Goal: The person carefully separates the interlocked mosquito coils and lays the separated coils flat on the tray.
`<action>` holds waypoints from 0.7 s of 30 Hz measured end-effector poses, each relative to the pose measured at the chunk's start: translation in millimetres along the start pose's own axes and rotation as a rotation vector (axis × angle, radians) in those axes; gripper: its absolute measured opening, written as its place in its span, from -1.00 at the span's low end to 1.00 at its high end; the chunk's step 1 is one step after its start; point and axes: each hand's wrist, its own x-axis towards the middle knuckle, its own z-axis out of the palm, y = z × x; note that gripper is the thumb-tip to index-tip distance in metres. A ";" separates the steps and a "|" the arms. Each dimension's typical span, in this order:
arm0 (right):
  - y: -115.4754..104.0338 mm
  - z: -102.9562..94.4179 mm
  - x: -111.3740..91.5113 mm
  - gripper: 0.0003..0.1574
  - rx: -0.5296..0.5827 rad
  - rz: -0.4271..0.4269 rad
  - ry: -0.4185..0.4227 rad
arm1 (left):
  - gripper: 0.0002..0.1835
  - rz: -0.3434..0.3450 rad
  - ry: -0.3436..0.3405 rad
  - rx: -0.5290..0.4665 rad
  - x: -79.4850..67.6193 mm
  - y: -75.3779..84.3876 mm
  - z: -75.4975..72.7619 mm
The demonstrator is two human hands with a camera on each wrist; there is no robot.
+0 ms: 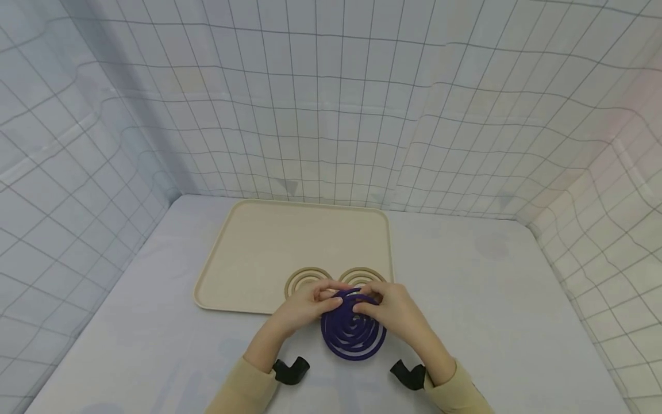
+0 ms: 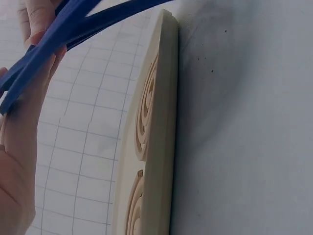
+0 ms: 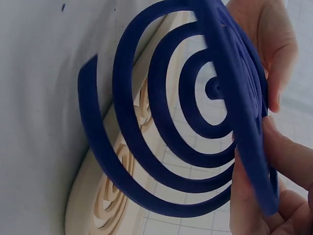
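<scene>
Both hands hold a dark blue double mosquito coil (image 1: 351, 330) in front of the tray's near edge. My left hand (image 1: 302, 306) pinches its upper left rim, thumb on top. At its upper right, my right hand (image 1: 394, 310) pinches it between thumb and fingers. The right wrist view shows one spiral (image 3: 122, 73) spreading away from the flatter spiral (image 3: 234, 88) between the hands; whether they are still linked cannot be told. Blue strands (image 2: 73, 29) cross at the left fingers in the left wrist view.
A beige tray (image 1: 258, 241) lies behind the hands. Two beige coils, a left one (image 1: 310, 268) and a right one (image 1: 363, 269), lie at its near right side, partly hidden by the hands. Black curved pieces (image 1: 291, 371) sit by both wrists. Gridded cloth walls (image 1: 331, 115) surround the white table.
</scene>
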 end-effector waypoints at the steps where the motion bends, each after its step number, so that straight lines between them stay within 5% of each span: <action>1: 0.4 0.4 0.0 -0.79 0.004 0.006 0.009 | -0.57 -0.004 0.000 -0.026 -0.3 -1.5 0.0; 10: 4.8 3.0 2.2 -0.79 0.051 0.080 0.070 | -0.42 -0.025 -0.037 -0.269 -5.2 -13.8 -1.0; 21: 9.5 1.6 2.5 -0.77 0.089 0.057 0.021 | -0.42 -0.006 -0.076 -0.248 -7.6 -16.1 -3.8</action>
